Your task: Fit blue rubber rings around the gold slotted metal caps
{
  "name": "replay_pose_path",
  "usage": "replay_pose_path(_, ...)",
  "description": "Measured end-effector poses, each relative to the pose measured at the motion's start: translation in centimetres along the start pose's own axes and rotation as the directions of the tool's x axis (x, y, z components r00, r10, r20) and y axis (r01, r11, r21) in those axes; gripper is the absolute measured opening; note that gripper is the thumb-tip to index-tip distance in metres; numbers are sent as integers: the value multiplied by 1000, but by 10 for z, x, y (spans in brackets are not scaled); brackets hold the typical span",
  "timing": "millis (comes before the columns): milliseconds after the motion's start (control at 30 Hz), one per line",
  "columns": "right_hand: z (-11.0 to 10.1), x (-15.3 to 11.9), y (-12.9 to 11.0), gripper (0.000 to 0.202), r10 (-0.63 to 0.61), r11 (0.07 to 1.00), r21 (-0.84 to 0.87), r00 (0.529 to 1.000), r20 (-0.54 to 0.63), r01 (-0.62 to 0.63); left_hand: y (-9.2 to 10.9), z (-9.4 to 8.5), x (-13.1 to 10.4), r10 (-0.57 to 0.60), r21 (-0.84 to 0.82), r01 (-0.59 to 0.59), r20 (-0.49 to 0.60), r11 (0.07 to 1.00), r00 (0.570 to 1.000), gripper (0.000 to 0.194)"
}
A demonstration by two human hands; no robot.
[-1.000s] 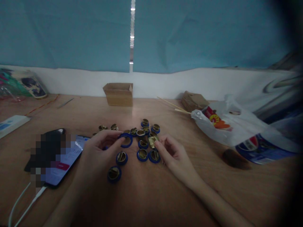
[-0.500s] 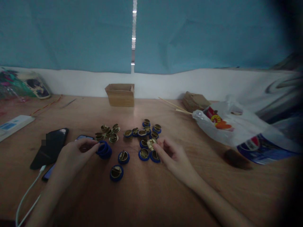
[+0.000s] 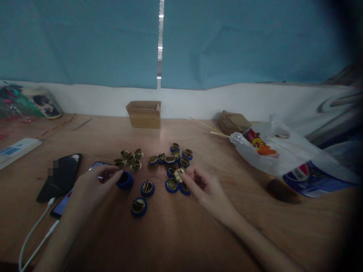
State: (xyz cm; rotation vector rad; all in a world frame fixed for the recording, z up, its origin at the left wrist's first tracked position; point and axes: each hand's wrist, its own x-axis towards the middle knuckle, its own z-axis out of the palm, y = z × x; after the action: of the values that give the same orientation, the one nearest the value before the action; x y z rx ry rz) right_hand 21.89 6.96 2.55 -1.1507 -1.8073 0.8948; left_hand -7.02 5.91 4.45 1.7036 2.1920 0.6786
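At the left, my left hand [image 3: 98, 185] has its thumb and forefinger closed at the rim of the topmost blue ring in a short stack [image 3: 125, 181]. A gold metal clip piece [image 3: 179, 175] is pinched between the thumb and fingers of my right hand [image 3: 207, 189]. Beneath and beyond it lie several blue-rimmed round pieces with gold clip backs [image 3: 171, 185]. Two more of these, a nearer one [image 3: 138, 206] and a farther one [image 3: 147, 188], sit between my hands. Behind the ring stack rest several loose gold clip pieces [image 3: 136, 165].
A small open cardboard box [image 3: 145, 115] stands near the wall. Phones [image 3: 64, 175] and white cables [image 3: 31, 230] lie at the left, beside a white power strip [image 3: 21, 149]. On the right are a plastic bag [image 3: 252, 155], a brown packet [image 3: 233, 121] and a Pepsi bottle [image 3: 314, 179].
The top blue ring, tilted before, now sits level on the stack, and my left hand has shifted slightly right. My right hand still holds the gold clip piece.
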Motion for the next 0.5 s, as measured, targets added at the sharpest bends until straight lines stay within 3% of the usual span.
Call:
replay_pose_path(100, 1, -1, 0, 25, -5, 1000, -6, 1000, 3, 5, 8, -2, -6, 6, -12, -7, -51, 1000, 999, 37)
replay_pose_path(233, 3, -2, 1, 25, -11, 1000, 0, 1000, 6, 11, 29, 7, -22, 181, -57, -191, -146, 980, 973, 31)
replay_pose_path(267, 4, -2, 0, 25, -17, 1000, -6, 1000, 4, 17, 37, 11, -27, 235, -108, -248, -120, 963, 965, 29)
replay_pose_path(367, 6, -5, -3, 25, -78, 994, -71, 997, -4, 78, 63, 25, -40, 333, -343, -269, 144, 900, 932, 32)
replay_pose_path(500, 7, -10, -8, 24, -221, 960, -167, 975, 26, 222, 88, 46, -39, 432, -623, -141, 345, 769, 834, 36)
